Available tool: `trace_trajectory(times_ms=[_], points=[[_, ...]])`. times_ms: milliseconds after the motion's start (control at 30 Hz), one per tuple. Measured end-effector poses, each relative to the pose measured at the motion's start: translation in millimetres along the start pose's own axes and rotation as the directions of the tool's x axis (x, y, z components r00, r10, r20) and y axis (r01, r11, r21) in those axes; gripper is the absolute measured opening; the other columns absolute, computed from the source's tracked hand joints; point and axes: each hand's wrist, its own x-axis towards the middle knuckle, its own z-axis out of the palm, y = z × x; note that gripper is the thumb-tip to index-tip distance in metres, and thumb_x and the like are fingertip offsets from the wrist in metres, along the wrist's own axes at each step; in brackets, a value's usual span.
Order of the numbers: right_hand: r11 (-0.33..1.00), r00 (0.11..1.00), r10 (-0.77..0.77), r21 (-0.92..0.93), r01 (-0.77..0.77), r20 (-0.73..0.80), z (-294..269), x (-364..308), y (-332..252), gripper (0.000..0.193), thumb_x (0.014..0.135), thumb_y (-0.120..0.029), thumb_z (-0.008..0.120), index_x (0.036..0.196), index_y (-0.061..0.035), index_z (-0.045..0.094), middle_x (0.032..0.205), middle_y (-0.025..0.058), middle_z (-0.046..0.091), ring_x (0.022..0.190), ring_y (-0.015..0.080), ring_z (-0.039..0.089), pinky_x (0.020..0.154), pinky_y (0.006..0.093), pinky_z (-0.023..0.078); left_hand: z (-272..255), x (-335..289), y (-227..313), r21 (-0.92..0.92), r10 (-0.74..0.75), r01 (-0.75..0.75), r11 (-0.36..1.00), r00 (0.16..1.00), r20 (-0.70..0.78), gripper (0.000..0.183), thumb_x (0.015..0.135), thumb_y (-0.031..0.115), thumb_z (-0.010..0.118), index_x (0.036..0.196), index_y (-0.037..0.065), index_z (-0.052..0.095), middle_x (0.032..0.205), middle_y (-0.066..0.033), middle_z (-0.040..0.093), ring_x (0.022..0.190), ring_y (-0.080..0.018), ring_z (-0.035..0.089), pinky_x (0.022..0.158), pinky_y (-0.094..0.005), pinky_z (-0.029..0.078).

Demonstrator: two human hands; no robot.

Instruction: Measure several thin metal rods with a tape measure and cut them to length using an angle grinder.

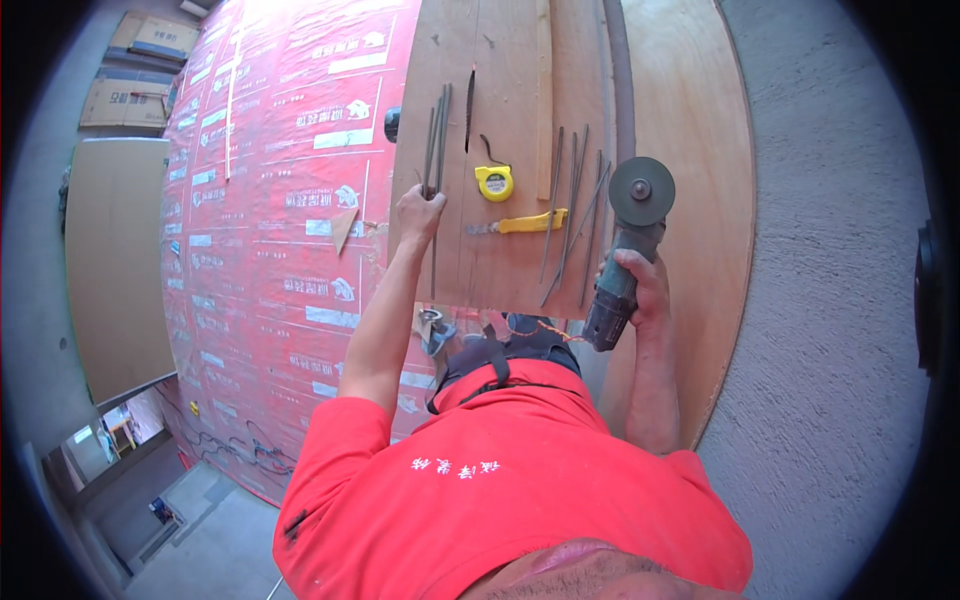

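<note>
At the left edge of the wooden tabletop (520, 275), my left hand (420, 212) is closed round several thin grey metal rods (440, 125) that point away from me. My right hand (645, 285) grips the body of an angle grinder (618, 285). Its round grey disc (642, 192) faces up, over the right side of the board; whether it spins I cannot tell. More thin metal rods (575, 205) lie loosely, some crossed, left of the grinder. Between my hands are a yellow tape measure (495, 183) and a yellow-handled saw or knife (532, 222).
A wooden strip (544, 90) runs lengthwise along the board, with a dark slot (470, 110) to its left. Red printed sheeting (290, 200) covers the floor at left, where cables (245, 445) lie. A curved wooden panel (690, 90) and a rough grey wall (820, 250) stand at right.
</note>
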Motion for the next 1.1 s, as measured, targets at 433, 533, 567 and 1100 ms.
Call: trace_trajectory(times_ms=[433, 533, 567, 1100], points=[[0.999, 0.999, -0.044, -0.01, 0.044, 0.01, 18.4, -24.0, -31.8, 0.044, 0.074, -0.022, 0.07, 0.106, 0.0027, 0.052, 0.084, 0.0139, 0.062, 0.071, 0.0248, 0.066, 0.066, 0.0369, 0.059, -11.4, -6.8, 105.6, -0.927, -0.214, 0.04, 0.372, 0.976, -0.044, 0.026, 0.097, 0.031, 0.055, 0.102, 0.007, 0.063, 0.065, 0.0051, 0.047, 0.051, -0.0036, 0.044, 0.044, -0.0203, 0.035], [0.999, 0.998, -0.043, 0.001, 0.043, 0.055, 20.5, -25.2, -35.1, 0.043, 0.072, -0.021, 0.07, 0.103, 0.0032, 0.053, 0.082, 0.0134, 0.061, 0.068, 0.0237, 0.066, 0.063, 0.0356, 0.058, -54.2, -20.6, 23.9, -0.969, -0.305, 0.145, 0.199, 0.949, 0.079, 0.026, 0.099, 0.03, 0.052, 0.11, 0.009, 0.061, 0.068, 0.0066, 0.046, 0.056, -0.0035, 0.042, 0.049, -0.0199, 0.036], [1.0, 0.998, -0.018, -0.013, 0.019, 0.067, 22.1, -23.7, -35.0, 0.043, 0.072, -0.021, 0.07, 0.103, 0.0032, 0.053, 0.082, 0.0134, 0.061, 0.068, 0.0237, 0.066, 0.063, 0.0356, 0.058, -62.3, -32.1, -3.3, -0.978, -0.391, 0.186, 0.09, 0.91, 0.137, 0.023, 0.099, 0.03, 0.052, 0.106, 0.009, 0.061, 0.067, 0.0061, 0.046, 0.055, -0.0041, 0.041, 0.049, -0.0208, 0.035], [0.991, 0.975, 0.105, -0.103, -0.086, 0.194, 58.4, 10.0, -18.9, 0.045, 0.075, -0.019, 0.068, 0.109, 0.0044, 0.052, 0.083, 0.0144, 0.062, 0.072, 0.0257, 0.067, 0.067, 0.0366, 0.058, 35.6, -92.7, -79.5, -0.814, -0.653, 0.065, -0.577, 0.562, 0.508, 0.018, 0.094, 0.014, 0.052, 0.078, 0.005, 0.051, 0.066, -0.01, 0.059, 0.058, -0.0207, 0.063, 0.048, -0.0267, 0.054]])
